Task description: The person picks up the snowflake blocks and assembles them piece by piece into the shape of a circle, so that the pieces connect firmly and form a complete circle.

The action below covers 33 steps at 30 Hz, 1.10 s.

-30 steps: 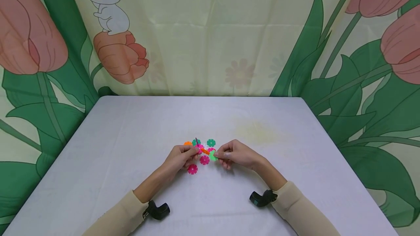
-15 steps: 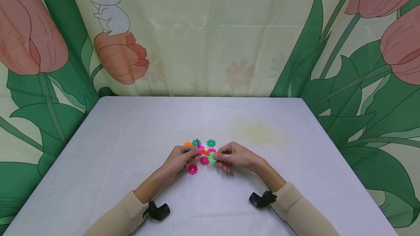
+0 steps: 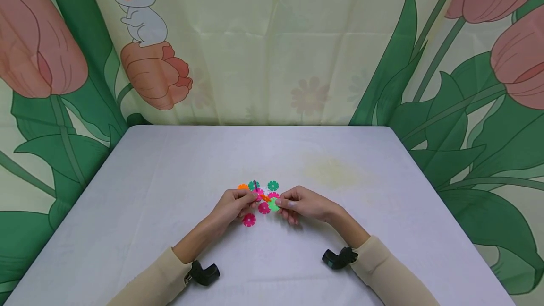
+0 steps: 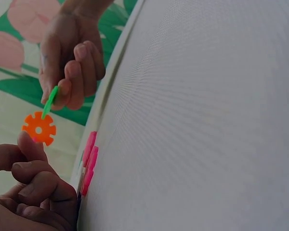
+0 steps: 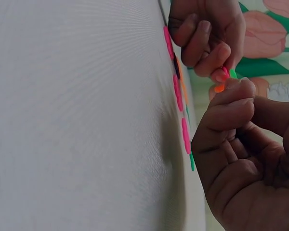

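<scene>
I have both hands near the middle of the desk (image 3: pixel 170 169), about midway between its left and right edges and well apart from the far edge. The right hand (image 3: pixel 303 202) pinches a bright green notched disc (image 3: pixel 273 204) by its outer side. Facing it, the left hand (image 3: pixel 235 203) pinches a magenta notched disc (image 5: pixel 225 71), with an orange notched disc (image 4: pixel 46 130) jutting from the fingertips toward the other hand.

What I judge the coming move turns on is the angle between orange and green. From the head, orange shows as a thin strip, its long axis running from the left fingertips toward the right hand and tipping slightly toward me; green shows more of its face there. In the left wrist view this reverses: orange face-on, green edge-on at its rim. So the two planes cross, and the green disc lies right of the left hand but is nearer the right. Whether the notches are engaged or merely meet, I can't tell.
</scene>
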Motion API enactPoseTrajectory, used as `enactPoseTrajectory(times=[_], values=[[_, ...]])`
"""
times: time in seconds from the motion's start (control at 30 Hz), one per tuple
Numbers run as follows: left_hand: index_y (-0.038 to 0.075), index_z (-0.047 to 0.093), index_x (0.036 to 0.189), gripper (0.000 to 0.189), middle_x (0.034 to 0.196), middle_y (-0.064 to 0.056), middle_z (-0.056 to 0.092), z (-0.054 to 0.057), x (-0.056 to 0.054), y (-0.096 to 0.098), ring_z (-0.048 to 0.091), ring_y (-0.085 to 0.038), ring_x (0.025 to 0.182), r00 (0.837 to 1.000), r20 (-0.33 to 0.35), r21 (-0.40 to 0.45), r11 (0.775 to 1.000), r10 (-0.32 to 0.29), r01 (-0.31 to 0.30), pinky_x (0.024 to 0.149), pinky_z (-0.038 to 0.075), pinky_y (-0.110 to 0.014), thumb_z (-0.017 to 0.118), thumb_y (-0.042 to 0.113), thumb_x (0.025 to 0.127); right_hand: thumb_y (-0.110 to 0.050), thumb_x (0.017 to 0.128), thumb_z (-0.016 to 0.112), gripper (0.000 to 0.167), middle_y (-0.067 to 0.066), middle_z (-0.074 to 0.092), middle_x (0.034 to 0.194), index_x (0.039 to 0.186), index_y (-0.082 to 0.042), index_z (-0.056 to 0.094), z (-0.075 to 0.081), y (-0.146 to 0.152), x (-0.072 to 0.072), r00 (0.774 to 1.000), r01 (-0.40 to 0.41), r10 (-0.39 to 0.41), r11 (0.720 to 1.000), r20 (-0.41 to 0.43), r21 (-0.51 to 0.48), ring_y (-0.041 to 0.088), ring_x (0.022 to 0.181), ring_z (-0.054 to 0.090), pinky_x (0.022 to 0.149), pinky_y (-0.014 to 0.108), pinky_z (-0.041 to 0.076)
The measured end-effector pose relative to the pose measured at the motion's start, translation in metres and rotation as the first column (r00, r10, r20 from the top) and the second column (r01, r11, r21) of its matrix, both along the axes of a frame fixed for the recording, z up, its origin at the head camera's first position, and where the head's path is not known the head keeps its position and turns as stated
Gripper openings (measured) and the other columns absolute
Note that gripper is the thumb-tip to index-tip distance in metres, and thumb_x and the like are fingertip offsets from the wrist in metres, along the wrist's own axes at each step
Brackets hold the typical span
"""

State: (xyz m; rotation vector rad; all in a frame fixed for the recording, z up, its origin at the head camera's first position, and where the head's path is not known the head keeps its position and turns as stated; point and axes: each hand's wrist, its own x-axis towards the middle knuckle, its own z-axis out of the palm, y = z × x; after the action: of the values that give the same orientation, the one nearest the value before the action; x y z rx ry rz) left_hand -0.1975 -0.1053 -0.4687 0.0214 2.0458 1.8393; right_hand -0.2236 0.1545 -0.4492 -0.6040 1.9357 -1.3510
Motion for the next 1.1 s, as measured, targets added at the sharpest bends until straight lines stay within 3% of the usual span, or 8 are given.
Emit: enactPoseTrajectory(times=[0.37,0.63,1.1], values=[[-0.005,0.069,0.099,0.029,0.072,0.001,0.060,0.0005,-0.0022,-0.0020,0.039,-0.013,0.059,1.000,-0.031,0.005,1.000,-0.006,0.006,0.056,0.035,-0.022,0.065,0.023,0.104,-0.024,0.108,0.061,0.039,0.000,0.065,0.072,0.099,0.014,0.068,-0.0013,-0.0005,0.0011,1.000,0.025,-0.025,1.000,0.001,-0.018,0.011,0.059,0.056,0.060,0.022,0.051],[-0.002,0.063,0.091,0.027,0.070,0.003,0.055,-0.0012,-0.0011,-0.0049,0.034,-0.013,0.059,0.999,-0.026,0.054,0.998,-0.032,0.033,0.055,0.032,-0.023,0.063,0.021,0.105,-0.021,0.108,0.062,0.038,0.000,0.066,0.073,0.099,0.015,0.067,-0.0006,-0.0036,0.0026,0.999,0.034,-0.034,0.998,0.011,-0.044,0.010,0.058,0.056,0.058,0.021,0.051],[-0.002,0.063,0.091,0.024,0.071,0.002,0.055,-0.0024,-0.0008,-0.0040,0.032,-0.013,0.058,1.000,-0.008,0.085,0.996,-0.018,0.019,0.055,0.029,-0.023,0.061,0.018,0.104,-0.021,0.108,0.061,0.040,-0.001,0.065,0.073,0.099,0.018,0.064,-0.0021,-0.0041,0.0023,1.000,0.020,-0.019,0.998,0.008,-0.055,0.009,0.058,0.057,0.059,0.021,0.051]])
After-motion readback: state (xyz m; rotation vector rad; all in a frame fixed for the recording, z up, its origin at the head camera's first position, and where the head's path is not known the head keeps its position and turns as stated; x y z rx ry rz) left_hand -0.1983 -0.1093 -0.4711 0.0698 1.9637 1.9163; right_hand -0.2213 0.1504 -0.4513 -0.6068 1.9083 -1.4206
